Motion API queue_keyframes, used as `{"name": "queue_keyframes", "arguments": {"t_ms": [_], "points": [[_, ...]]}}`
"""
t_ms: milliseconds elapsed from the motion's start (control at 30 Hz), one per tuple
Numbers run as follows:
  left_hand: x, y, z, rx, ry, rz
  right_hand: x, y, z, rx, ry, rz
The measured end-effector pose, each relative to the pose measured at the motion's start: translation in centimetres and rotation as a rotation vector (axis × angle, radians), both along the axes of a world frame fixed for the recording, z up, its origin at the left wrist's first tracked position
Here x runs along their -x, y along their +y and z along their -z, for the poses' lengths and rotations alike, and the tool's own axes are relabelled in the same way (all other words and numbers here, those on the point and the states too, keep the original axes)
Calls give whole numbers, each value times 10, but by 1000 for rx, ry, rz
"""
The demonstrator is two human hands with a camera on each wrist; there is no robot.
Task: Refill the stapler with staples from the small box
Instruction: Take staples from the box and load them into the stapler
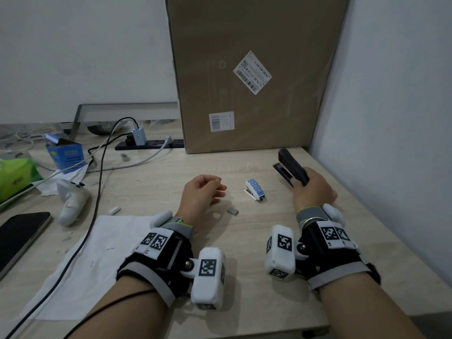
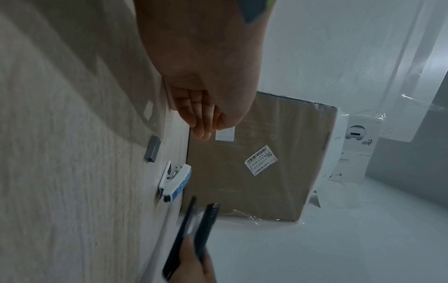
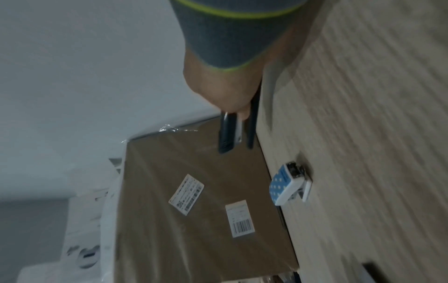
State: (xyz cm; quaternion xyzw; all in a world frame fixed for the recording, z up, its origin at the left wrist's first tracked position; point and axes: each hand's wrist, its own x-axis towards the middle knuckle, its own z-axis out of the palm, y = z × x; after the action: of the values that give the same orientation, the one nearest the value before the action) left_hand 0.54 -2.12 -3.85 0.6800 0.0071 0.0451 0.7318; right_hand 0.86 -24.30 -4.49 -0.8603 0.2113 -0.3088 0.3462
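Right hand [image 1: 314,189] grips black stapler [image 1: 292,167]; blue box [image 1: 65,152] open, contents unseen

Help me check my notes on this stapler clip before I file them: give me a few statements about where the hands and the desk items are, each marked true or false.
1. The right hand grips the black stapler. True.
2. The left hand holds the small blue dotted stapler. False: it holds nothing, its fingers loosely curled, and that stapler lies on the desk between the two hands.
3. A grey strip of staples lies on the desk near the left hand. True.
4. The black stapler is pressed flat shut. False: its top stands apart from its base.
5. The large cardboard box lies flat on the desk. False: it stands upright at the back.
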Motion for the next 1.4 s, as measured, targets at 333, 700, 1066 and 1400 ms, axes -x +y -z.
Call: {"name": "queue_keyframes", "arguments": {"t_ms": [333,700,1066,1400], "points": [[7,-7,3,28,-153,198,9,48,-5,93,-216,-656],[10,-5,-3,-27,-195,93,16,53,-6,145,-137,-651],[14,-8,-2,-55,-177,122,21,51,-13,220,-138,-592],[10,-5,-1,1,-149,142,22,53,-17,82,-214,-515]]}}
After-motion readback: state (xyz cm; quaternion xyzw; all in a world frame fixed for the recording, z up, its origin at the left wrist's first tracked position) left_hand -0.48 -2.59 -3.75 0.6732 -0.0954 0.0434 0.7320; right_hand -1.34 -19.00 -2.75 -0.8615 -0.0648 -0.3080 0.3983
